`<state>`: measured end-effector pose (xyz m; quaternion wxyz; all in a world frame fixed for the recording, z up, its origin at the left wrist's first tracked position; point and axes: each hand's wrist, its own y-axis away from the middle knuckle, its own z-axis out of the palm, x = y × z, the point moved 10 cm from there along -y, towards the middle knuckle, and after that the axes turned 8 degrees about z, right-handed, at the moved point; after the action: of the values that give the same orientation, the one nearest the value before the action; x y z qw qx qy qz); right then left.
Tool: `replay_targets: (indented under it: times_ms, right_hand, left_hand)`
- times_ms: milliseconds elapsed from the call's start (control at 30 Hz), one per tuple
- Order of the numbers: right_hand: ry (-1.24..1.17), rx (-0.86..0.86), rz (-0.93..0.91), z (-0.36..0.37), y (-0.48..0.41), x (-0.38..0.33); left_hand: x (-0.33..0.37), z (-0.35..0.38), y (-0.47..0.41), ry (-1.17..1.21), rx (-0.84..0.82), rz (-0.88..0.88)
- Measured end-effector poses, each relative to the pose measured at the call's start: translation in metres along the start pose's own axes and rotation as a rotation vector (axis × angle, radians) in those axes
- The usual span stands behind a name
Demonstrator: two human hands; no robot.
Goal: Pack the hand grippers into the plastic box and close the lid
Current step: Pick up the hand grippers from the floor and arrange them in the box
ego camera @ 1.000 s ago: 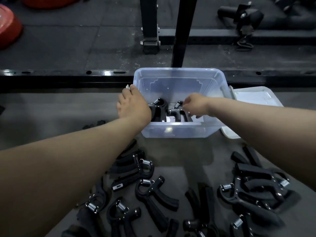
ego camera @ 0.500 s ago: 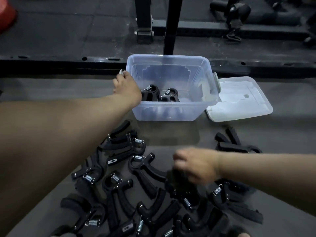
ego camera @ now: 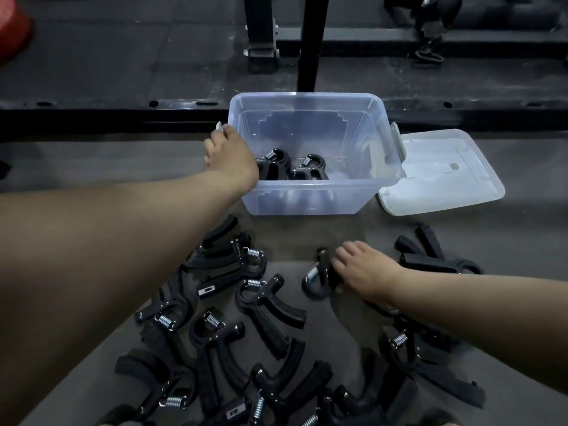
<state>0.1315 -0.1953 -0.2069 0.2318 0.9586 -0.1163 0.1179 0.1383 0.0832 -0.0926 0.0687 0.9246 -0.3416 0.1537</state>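
Packing is barely begun: loose hand grippers (ego camera: 267,305) are strewn across the near floor. Just beyond them, one hand gripper (ego camera: 316,279) is clasped in the curled fingers of the right hand (ego camera: 365,272), forearm held low. Next it must be lifted clear and carried over the wall of the plastic box (ego camera: 313,199). The box is steadied at its left rim by the outstretched left hand (ego camera: 230,155), though whether those fingers are hooked over it cannot be told. A packed pair (ego camera: 292,167) is seen inside, and the lid (ego camera: 439,173) lies beside the box.

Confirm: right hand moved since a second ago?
Yes. Right hand pulled out of the plastic box toward the camera; it now grips a hand gripper in front of the box.
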Motion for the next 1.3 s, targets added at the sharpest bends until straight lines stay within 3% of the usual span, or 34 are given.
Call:
replay_targets:
  times_ms: [133,233,300,367,433,533,633,700,800,933,1000,1167,1300]
  right_hand:
    - [-0.205,-0.252,0.240,0.020,-0.017,0.026]
    - [-0.157,-0.233,0.275,0.015,-0.016,0.020]
    - [-0.246,-0.234,0.259,0.008,-0.016,0.015]
    - [-0.513,-0.209,0.280,-0.010,-0.017,0.018]
    - [-0.976,-0.243,0.389,-0.027,-0.019,0.029]
    - [-1.716,-0.486,0.433,-0.042,-0.021,0.021]
    - [-1.891,-0.725,0.268,-0.074,-0.010,0.014]
    - [-2.010,-0.778,0.175,-0.096,-0.005,0.020]
    - [-2.180,-0.675,0.098,-0.131,-0.007,0.041]
    - [-2.327,-0.338,0.197,-0.151,-0.030,0.084]
    - [-2.331,-0.257,0.228,-0.151,-0.044,0.098]
    - [-2.160,-0.065,0.629,-0.125,-0.064,0.141]
    - [-2.083,-0.088,0.753,-0.111,-0.070,0.152]
  left_hand:
    - [-0.001,0.000,0.000,0.023,0.000,0.015]
    - [-0.001,0.001,0.000,0.031,-0.008,0.034]
    - [-0.001,0.001,-0.001,0.026,-0.012,0.043]
    - [-0.001,0.001,0.000,0.025,-0.016,0.051]
    - [0.000,0.001,0.000,0.027,-0.017,0.057]
    - [0.000,0.000,0.000,0.029,-0.010,0.051]
    - [0.000,0.001,0.001,0.032,-0.019,0.050]
    - [0.000,0.002,0.001,0.029,-0.023,0.057]
    - [-0.001,0.002,0.000,0.019,-0.031,0.055]
    - [0.002,0.000,0.000,-0.003,-0.029,0.059]
    - [0.002,-0.001,-0.001,-0.021,-0.013,0.049]
    - [0.005,-0.001,-0.004,-0.066,-0.004,0.066]
    - [0.006,-0.005,-0.008,-0.026,0.016,0.082]
